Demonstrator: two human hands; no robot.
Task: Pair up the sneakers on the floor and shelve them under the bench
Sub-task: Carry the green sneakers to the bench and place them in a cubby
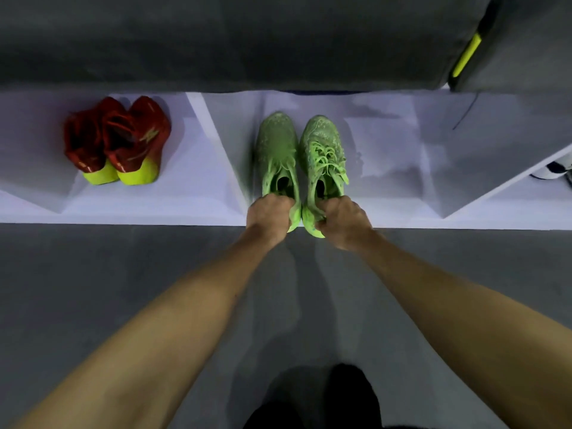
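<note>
Two bright green sneakers sit side by side, toes pointing inward, in the middle compartment of the white shelf [402, 150] under the grey bench [247, 41]. My left hand [269, 215] grips the heel of the left green sneaker [275, 147]. My right hand [343, 219] grips the heel of the right green sneaker [322, 150]. Both heels stick out slightly past the shelf's front edge. A pair of red sneakers with yellow heels [117, 140] stands in the left compartment.
Slanted white dividers [216, 144] separate the compartments. At the far right, a white and dark shoe [554, 170] shows partly in another compartment. The grey floor [93, 274] lies in front of the shelf. A yellow-green strip [465, 55] marks the bench's right end.
</note>
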